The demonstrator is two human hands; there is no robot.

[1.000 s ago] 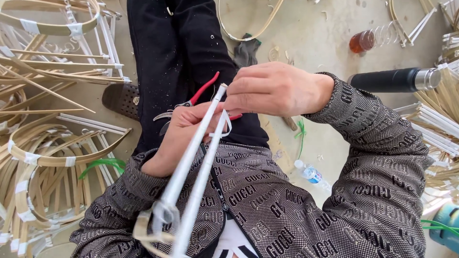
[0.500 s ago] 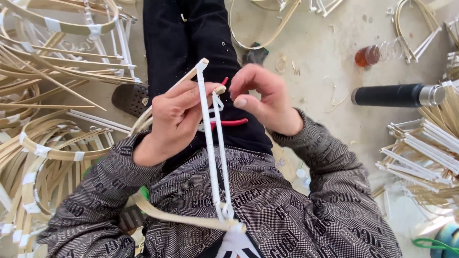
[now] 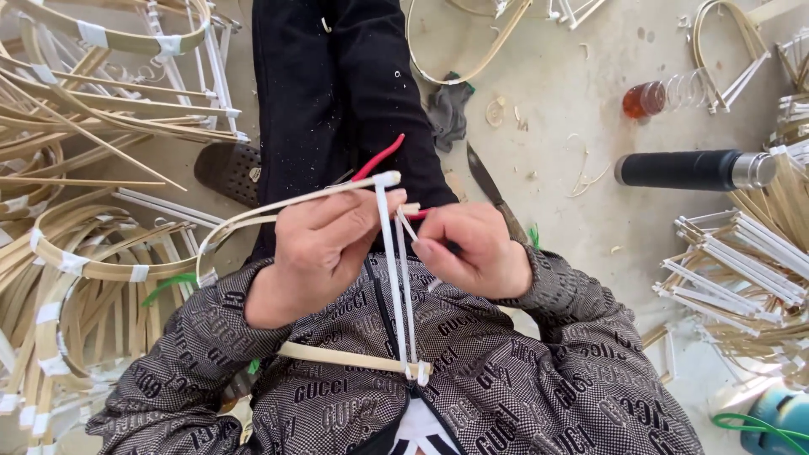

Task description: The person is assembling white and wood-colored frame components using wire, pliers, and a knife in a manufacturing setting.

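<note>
Two hands closed on the bamboo frame (image 3: 396, 278): your left hand (image 3: 316, 248) clamped its springy strips, right hand (image 3: 472, 253) pinched the taped joint—light, likely splintery.

I am sitting with my legs stretched out ahead, and my left hand (image 3: 316, 248) and right hand (image 3: 472, 248) are meeting over my lap, each touching the bamboo strip frame (image 3: 392, 270) standing between them. The pliers (image 3: 379, 160) are lying under my hands, their handles poking out beyond my left hand. Left of my legs a sandal (image 3: 227, 173) is resting on the floor, with bent bamboo hoops (image 3: 93, 261) piling up further left. Right of my legs a knife (image 3: 493, 194) is lying on the floor, and a flask (image 3: 695, 170) is lying further right. Behind the flask a bottle (image 3: 653, 97) is lying. A stack of strip frames (image 3: 742, 278) is sitting at my far right.
</note>
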